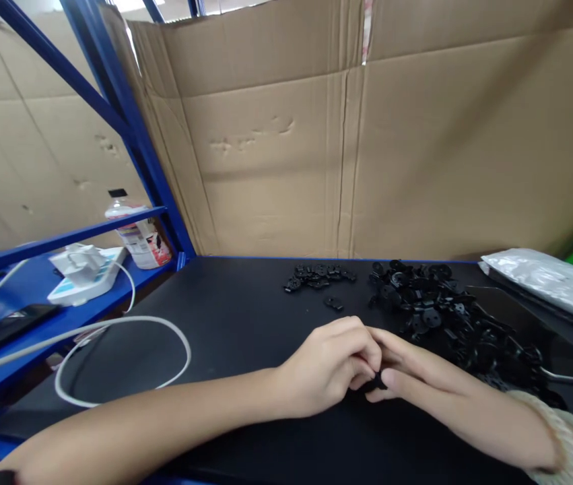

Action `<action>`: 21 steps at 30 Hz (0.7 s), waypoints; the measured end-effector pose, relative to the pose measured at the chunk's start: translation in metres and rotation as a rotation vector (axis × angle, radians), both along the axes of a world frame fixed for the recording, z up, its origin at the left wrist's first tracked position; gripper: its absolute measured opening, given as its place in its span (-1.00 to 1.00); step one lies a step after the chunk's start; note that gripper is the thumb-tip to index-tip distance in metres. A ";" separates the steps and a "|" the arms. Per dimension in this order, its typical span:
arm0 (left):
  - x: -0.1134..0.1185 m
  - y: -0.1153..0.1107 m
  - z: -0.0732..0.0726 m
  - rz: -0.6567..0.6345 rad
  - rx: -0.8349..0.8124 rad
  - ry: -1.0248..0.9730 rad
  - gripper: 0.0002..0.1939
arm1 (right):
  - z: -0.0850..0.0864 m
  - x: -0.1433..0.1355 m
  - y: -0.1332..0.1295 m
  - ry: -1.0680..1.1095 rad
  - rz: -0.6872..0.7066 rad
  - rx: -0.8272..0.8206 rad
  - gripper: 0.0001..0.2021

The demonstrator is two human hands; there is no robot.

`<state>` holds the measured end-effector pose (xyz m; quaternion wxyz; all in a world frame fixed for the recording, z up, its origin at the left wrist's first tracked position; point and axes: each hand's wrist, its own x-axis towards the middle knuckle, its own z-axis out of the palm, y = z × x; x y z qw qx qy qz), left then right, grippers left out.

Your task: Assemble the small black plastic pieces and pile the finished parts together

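Observation:
My left hand (334, 364) and my right hand (407, 370) meet over the front of the black table (246, 337). Between their fingertips is a small black plastic part (378, 381), mostly hidden by the fingers. The left fingers are curled and pinch at it, while the right thumb and fingers close on it from the other side. Just beyond the hands lies a single black part (334, 304). A small cluster of similar black parts (319, 276) sits farther back, and a larger heap of black plastic parts (432, 310) spreads to the right.
A white cable (188, 350) loops over the table's left side. On the blue shelf stand a power strip (87, 283), a phone (8, 330) and a bottle (142, 236). A silvery plastic bag (549, 279) lies at the right. Cardboard (276, 148) walls the back.

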<state>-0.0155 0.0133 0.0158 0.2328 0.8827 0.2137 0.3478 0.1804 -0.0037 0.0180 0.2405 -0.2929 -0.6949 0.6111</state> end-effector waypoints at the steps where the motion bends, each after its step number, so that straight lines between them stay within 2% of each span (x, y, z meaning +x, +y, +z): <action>1: 0.000 0.001 0.000 0.002 -0.035 -0.007 -0.84 | 0.000 -0.001 -0.001 -0.034 -0.007 0.049 -0.56; 4: 0.001 0.001 -0.002 -0.002 -0.125 -0.080 -0.84 | -0.005 -0.002 -0.003 -0.115 -0.074 0.198 -0.53; 7: 0.005 -0.002 -0.009 -0.072 -0.230 -0.191 -0.84 | -0.015 -0.002 -0.004 -0.176 -0.181 0.401 -0.47; 10: 0.010 -0.007 -0.014 -0.090 -0.251 -0.275 -0.83 | -0.021 -0.003 -0.005 -0.164 -0.209 0.441 -0.44; 13: 0.012 -0.014 -0.014 -0.050 -0.233 -0.326 -0.85 | -0.018 -0.004 -0.004 -0.073 -0.224 0.285 -0.47; 17: 0.008 -0.017 -0.008 -0.074 -0.177 -0.352 -0.83 | -0.010 -0.007 -0.004 0.059 -0.232 -0.011 -0.47; 21: 0.005 -0.014 -0.001 -0.087 0.201 -0.320 -0.78 | -0.005 -0.010 -0.003 0.202 -0.187 -0.224 -0.48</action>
